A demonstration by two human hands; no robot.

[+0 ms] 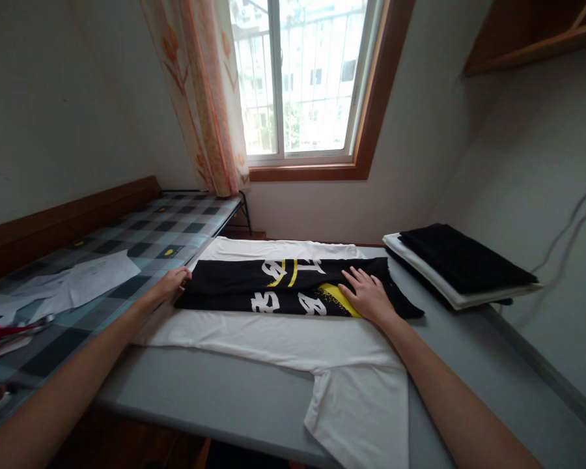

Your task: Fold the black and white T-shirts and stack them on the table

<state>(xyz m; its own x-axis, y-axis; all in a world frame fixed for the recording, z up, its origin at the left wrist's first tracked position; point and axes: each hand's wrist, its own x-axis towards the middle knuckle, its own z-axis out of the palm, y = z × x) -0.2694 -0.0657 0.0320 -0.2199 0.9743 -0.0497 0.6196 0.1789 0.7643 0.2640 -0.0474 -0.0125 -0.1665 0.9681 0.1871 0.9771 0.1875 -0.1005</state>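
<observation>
While the right hand rests spread on the black cloth, folded atop the white shirt, the left hand curls at its end, pinching or not, I cannot tell. Probably light and limp, it needs holding at both ends.
</observation>
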